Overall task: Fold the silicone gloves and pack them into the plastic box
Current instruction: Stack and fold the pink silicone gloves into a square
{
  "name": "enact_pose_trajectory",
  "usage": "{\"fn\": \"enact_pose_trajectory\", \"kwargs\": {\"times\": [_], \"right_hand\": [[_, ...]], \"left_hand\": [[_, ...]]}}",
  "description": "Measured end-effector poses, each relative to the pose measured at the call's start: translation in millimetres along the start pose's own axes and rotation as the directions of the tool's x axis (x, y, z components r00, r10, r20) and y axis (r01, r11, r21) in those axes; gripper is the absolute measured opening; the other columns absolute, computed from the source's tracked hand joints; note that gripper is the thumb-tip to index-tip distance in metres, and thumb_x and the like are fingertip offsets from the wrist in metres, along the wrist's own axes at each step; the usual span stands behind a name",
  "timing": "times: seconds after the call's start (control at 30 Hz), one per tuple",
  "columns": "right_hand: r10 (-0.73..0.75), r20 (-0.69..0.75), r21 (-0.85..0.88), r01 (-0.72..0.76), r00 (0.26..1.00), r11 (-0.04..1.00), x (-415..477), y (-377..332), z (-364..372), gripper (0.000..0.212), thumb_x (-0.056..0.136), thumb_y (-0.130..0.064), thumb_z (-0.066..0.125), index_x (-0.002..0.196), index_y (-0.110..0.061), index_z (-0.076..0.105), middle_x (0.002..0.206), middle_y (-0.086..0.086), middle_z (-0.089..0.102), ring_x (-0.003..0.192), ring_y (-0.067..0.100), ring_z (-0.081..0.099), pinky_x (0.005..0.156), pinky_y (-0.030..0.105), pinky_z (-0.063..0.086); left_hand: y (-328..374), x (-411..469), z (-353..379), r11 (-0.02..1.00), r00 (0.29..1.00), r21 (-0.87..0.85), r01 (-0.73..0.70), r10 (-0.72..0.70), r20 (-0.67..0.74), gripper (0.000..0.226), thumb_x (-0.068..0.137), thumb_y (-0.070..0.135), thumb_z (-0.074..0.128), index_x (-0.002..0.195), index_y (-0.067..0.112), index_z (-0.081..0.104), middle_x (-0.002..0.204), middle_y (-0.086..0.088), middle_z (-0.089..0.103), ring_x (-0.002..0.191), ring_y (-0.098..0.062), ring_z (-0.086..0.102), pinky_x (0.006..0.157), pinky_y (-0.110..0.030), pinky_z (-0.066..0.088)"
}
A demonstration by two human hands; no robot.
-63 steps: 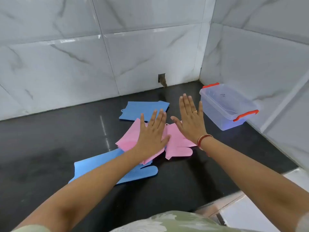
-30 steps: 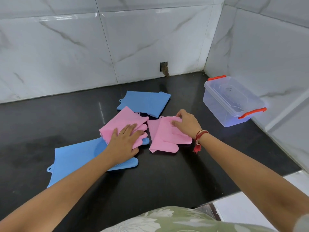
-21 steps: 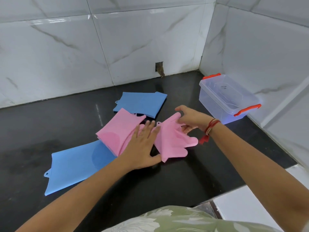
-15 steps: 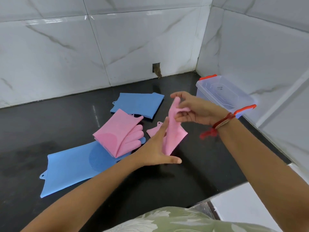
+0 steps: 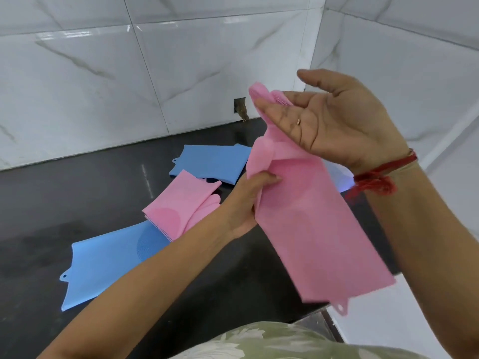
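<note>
Because you need it spread for folding, your left hand (image 5: 243,203) pinches the pink glove (image 5: 311,224) aloft above the bench (image 5: 77,193) while your right hand (image 5: 334,120), fingers loose, supports its fingertips.

Plastic box (image 5: 339,174) mostly hidden behind held pink glove (image 5: 311,224) & right hand (image 5: 334,123); only a pale sliver shows. Glove's cuff end motion-blurred. Near blue glove (image 5: 108,260): finger end covered by folded pink glove (image 5: 178,206) & left arm. Both elbows cut off at frame edge.
</note>
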State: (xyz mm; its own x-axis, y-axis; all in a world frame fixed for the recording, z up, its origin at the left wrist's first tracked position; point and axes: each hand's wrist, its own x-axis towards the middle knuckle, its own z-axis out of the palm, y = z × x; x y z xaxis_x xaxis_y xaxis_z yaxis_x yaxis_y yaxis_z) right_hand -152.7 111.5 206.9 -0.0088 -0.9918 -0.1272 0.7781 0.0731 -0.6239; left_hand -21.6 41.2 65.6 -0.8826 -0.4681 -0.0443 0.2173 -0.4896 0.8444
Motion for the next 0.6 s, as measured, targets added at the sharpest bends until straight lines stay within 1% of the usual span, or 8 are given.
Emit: {"fn": "enact_pose_trajectory", "kwargs": {"times": [0.1, 0.23, 0.33, 0.43, 0.5, 0.53, 0.57, 0.6], "right_hand": [[0.051, -0.119, 0.013, -0.049, 0.992, 0.999, 28, 12, -24, 0.055, 0.092, -0.019, 0.048, 0.134, 0.012, 0.030, 0.136, 0.024, 0.049, 0.124, 0.030, 0.052, 0.103, 0.037, 0.044], [0.128, -0.417, -0.026, -0.152, 0.900, 0.988, 59, 50, -80, 0.065, 0.094, -0.017, 0.047, 0.143, 0.007, 0.013, 0.141, 0.024, 0.041, 0.121, 0.032, 0.052, 0.103, 0.036, 0.043], [0.154, -0.569, -0.143, -0.282, 0.808, 0.949, 72, 73, -110, 0.066, 0.094, -0.019, 0.046, 0.147, 0.001, 0.012, 0.145, 0.020, 0.037, 0.129, 0.032, 0.044, 0.108, 0.038, 0.035], [0.123, -0.599, -0.166, -0.273, 0.791, 0.947, 79, 82, -119, 0.058, 0.094, -0.019, 0.046, 0.145, -0.004, 0.022, 0.145, 0.017, 0.038, 0.130, 0.032, 0.042, 0.110, 0.040, 0.034], [0.058, -0.608, -0.158, -0.193, 0.792, 0.968, 82, 83, -118, 0.049, 0.095, -0.017, 0.046, 0.140, -0.006, 0.033, 0.144, 0.017, 0.041, 0.129, 0.032, 0.044, 0.108, 0.040, 0.036], [0.014, -0.613, -0.150, -0.135, 0.790, 0.979, 83, 82, -117, 0.044, 0.095, -0.016, 0.046, 0.137, -0.005, 0.038, 0.142, 0.017, 0.043, 0.128, 0.032, 0.045, 0.107, 0.039, 0.038], [-0.035, -0.622, -0.147, -0.073, 0.782, 0.986, 84, 81, -117, 0.041, 0.095, -0.015, 0.046, 0.134, -0.005, 0.041, 0.140, 0.016, 0.046, 0.126, 0.031, 0.047, 0.106, 0.038, 0.039], [-0.085, -0.635, -0.151, -0.016, 0.768, 0.988, 84, 78, -117, 0.039, 0.095, -0.014, 0.046, 0.132, -0.004, 0.044, 0.136, 0.015, 0.049, 0.123, 0.029, 0.050, 0.104, 0.037, 0.041]], "left_hand": [[-12, 5, -4, 0.978, 0.973, -0.112, 0.179, -0.192, -0.125, 0.042, 0.067, 0.021, 0.071, 0.108, 0.015, 0.065, 0.097, -0.004, 0.071, 0.086, -0.017, 0.068, 0.072, -0.031, 0.056], [-41, 9, -24, 0.912, 0.862, -0.152, 0.381, -0.409, -0.297, 0.044, 0.084, 0.018, 0.062, 0.126, 0.006, 0.056, 0.126, -0.017, 0.058, 0.112, -0.027, 0.056, 0.095, -0.039, 0.046], [-56, 9, -38, 0.867, 0.793, -0.126, 0.483, -0.494, -0.357, 0.030, 0.089, 0.014, 0.059, 0.119, 0.007, 0.057, 0.117, -0.016, 0.061, 0.099, -0.026, 0.060, 0.083, -0.037, 0.051], [-51, 11, -45, 0.844, 0.770, -0.075, 0.531, -0.518, -0.373, 0.032, 0.088, 0.029, 0.063, 0.115, 0.014, 0.056, 0.116, -0.014, 0.063, 0.105, -0.029, 0.061, 0.090, -0.046, 0.051], [-42, 10, -46, 0.827, 0.757, 0.049, 0.560, -0.486, -0.436, 0.040, 0.088, 0.040, 0.060, 0.118, 0.015, 0.054, 0.109, -0.010, 0.065, 0.099, -0.026, 0.063, 0.087, -0.044, 0.053], [-38, 9, -46, 0.790, 0.756, 0.201, 0.580, -0.429, -0.494, 0.045, 0.088, 0.046, 0.057, 0.120, 0.015, 0.051, 0.106, -0.007, 0.064, 0.095, -0.023, 0.064, 0.083, -0.042, 0.055], [-35, 7, -48, 0.683, 0.780, 0.437, 0.586, -0.327, -0.534, 0.049, 0.088, 0.051, 0.054, 0.120, 0.015, 0.049, 0.104, -0.005, 0.063, 0.090, -0.021, 0.064, 0.079, -0.039, 0.057], [-31, 4, -52, 0.482, 0.823, 0.679, 0.553, -0.189, -0.536, 0.051, 0.087, 0.056, 0.051, 0.118, 0.016, 0.048, 0.101, -0.003, 0.062, 0.086, -0.019, 0.064, 0.075, -0.036, 0.057]]}}
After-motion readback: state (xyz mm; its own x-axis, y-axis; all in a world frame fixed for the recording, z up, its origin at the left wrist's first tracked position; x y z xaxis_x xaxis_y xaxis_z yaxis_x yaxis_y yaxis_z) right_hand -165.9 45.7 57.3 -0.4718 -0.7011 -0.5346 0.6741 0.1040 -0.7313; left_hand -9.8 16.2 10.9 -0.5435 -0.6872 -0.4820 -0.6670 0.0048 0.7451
